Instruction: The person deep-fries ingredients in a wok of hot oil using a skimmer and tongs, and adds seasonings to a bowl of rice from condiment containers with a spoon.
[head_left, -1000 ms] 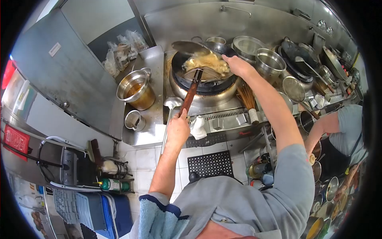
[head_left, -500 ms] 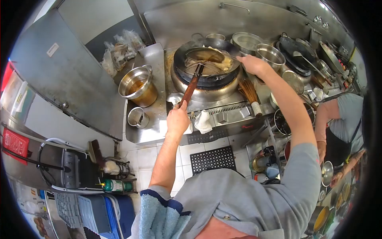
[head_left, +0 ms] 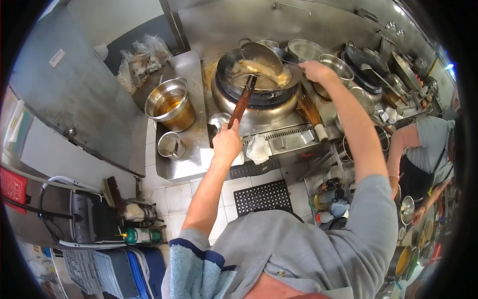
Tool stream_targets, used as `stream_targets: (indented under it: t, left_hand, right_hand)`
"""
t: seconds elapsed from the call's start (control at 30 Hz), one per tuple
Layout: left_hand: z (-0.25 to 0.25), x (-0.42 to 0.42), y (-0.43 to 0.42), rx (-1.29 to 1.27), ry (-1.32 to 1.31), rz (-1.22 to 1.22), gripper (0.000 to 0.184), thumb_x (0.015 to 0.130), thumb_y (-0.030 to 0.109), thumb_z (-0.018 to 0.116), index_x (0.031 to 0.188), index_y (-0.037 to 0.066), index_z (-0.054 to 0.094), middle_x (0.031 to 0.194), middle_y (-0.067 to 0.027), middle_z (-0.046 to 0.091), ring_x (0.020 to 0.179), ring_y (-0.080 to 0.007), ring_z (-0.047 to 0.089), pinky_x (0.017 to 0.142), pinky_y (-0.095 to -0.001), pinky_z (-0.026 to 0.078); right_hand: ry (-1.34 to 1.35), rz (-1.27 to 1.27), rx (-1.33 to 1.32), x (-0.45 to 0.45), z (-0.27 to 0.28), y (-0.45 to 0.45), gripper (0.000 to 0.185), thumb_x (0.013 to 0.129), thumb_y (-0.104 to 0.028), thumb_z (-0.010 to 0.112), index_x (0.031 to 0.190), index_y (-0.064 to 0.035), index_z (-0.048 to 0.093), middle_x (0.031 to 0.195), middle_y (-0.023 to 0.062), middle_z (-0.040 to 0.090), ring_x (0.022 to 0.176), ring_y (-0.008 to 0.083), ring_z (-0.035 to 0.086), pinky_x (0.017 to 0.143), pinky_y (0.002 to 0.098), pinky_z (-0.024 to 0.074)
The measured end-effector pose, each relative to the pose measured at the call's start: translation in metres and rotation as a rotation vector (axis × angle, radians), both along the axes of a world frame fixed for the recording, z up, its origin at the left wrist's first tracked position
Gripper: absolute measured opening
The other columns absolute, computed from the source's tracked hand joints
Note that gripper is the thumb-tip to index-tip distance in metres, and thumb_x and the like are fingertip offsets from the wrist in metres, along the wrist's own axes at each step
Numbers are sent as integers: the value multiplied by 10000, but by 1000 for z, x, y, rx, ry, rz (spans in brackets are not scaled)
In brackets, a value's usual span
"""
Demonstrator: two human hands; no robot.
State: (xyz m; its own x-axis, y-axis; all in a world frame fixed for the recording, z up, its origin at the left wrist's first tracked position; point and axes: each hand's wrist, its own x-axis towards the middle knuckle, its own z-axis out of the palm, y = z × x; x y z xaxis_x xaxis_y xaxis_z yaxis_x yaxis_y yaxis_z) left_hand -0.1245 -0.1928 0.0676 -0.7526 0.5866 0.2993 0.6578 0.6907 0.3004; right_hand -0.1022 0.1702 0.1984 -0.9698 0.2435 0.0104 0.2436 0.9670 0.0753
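Observation:
My left hand (head_left: pixel 227 143) is closed round the wooden handle of a wire strainer (head_left: pixel 243 103), whose mesh rests in or over the wok (head_left: pixel 222 79). Pale golden food (head_left: pixel 271 74), apparently frying, lies over the strainer's mesh. At the wok's right side, my right hand (head_left: pixel 317 71) grips the thin metal handle of a broad, round skimmer (head_left: pixel 262 54). Its bowl is tilted above the far side of the food. Whether the skimmer's bowl is perforated I cannot tell. The wok sits on a round steel burner ring (head_left: pixel 264 113).
Left on the counter stand a steel pot of brownish liquid (head_left: pixel 171 105) and a small steel container (head_left: pixel 171 145). A bamboo brush (head_left: pixel 311 112) lies right of the burner, with a white cloth (head_left: pixel 258 149) at the front edge. Another person (head_left: pixel 429 149) stands at far right.
The skimmer's bowl has risen and tilted up from over the food, showing more of it. My right hand has shifted slightly up. The left hand still holds the strainer. The whole view has turned slightly.

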Motion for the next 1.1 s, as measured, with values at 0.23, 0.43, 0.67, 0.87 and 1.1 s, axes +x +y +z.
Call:
stream_targets:
  t: [0.23, 0.43, 0.67, 0.87, 1.1]
  left_hand:
    - [-16, -17, 4, -21, 24, -28, 432, 838, 137, 543, 1261, 55, 519, 1082, -240, 593, 832, -352, 655, 708, -418, 536]
    - [16, -8, -4, -41, -19, -29, 410, 844, 148, 529, 1247, 75, 534, 1102, -234, 597, 855, -353, 650, 728, -426, 533]
    - [33, -5, -13, -21, -64, -5, 407, 846, 180, 570, 1248, 124, 539, 1292, -138, 525, 980, -342, 617, 828, -435, 508]
    - [26, 1, -4, 3, -85, 37, 438, 819, 146, 610, 1253, 151, 546, 1323, -103, 509, 1004, -332, 607, 858, -422, 498]
    - [28, -1, 12, -1, -60, 65, 440, 808, 135, 622, 1242, 145, 550, 1305, -107, 525, 1005, -328, 608, 835, -427, 509]
  right_hand:
    - [144, -84, 30, 54, 27, 14, 489, 792, 26, 503, 1275, -46, 503, 1077, 237, 614, 985, 371, 602, 844, 423, 490]
    - [99, -104, -28, 40, -34, 27, 431, 838, -34, 488, 1268, -49, 507, 1076, 234, 613, 990, 365, 604, 870, 434, 476]
    - [265, -120, -246, 34, -24, 123, 433, 866, -80, 497, 1299, -66, 491, 1233, 213, 547, 1171, 364, 497, 1006, 374, 379]
    - [53, -352, -1056, 0, -96, 156, 505, 914, -91, 472, 1402, -186, 391, 640, -15, 469, 474, 55, 390, 380, 211, 296]
    - [145, 36, -631, 33, -42, 129, 534, 883, -33, 474, 1396, -163, 399, 674, 104, 568, 543, 206, 518, 465, 324, 409]
